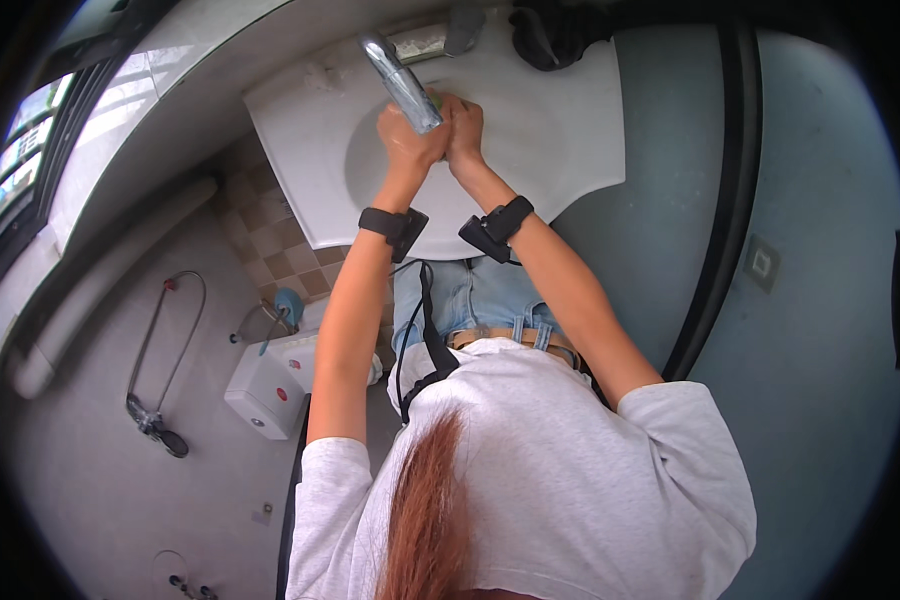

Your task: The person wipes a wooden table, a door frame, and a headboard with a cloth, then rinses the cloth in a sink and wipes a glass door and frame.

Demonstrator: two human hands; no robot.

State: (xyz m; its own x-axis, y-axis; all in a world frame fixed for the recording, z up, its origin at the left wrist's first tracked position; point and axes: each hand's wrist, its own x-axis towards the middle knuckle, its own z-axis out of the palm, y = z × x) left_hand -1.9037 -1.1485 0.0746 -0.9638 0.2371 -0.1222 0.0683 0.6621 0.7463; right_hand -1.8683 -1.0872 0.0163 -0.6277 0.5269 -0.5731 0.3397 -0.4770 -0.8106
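Both my arms reach forward from my body, elbows only slightly bent, and angle inward until my hands meet over the bowl (530,145) of the white counter (295,150). My left hand (406,142) comes in from the counter's near-left corner side, its back turned up and its knuckles rounded. My right hand (465,126) leans in against it from the right, thumb side facing the left, the two touching along their inner sides. My wrists, each wrapped in a black band, are inside the counter's near edge or just about over it; the left band (381,222) and the right band (511,216) each carry a dark block on the inner side.

The fingers of both hands curl inward rather than spreading. Their tips are hidden, so I cannot tell whether they pinch anything. A small greenish patch (436,99) shows between my hands, toward the far edge, too little of it visible to name.

The chrome faucet (395,78) slants from the far edge toward me, its end overlapping my left hand in view, near the thumb side; whether they touch I cannot tell. A bunched dark item (552,38) sits by the far-right corner.
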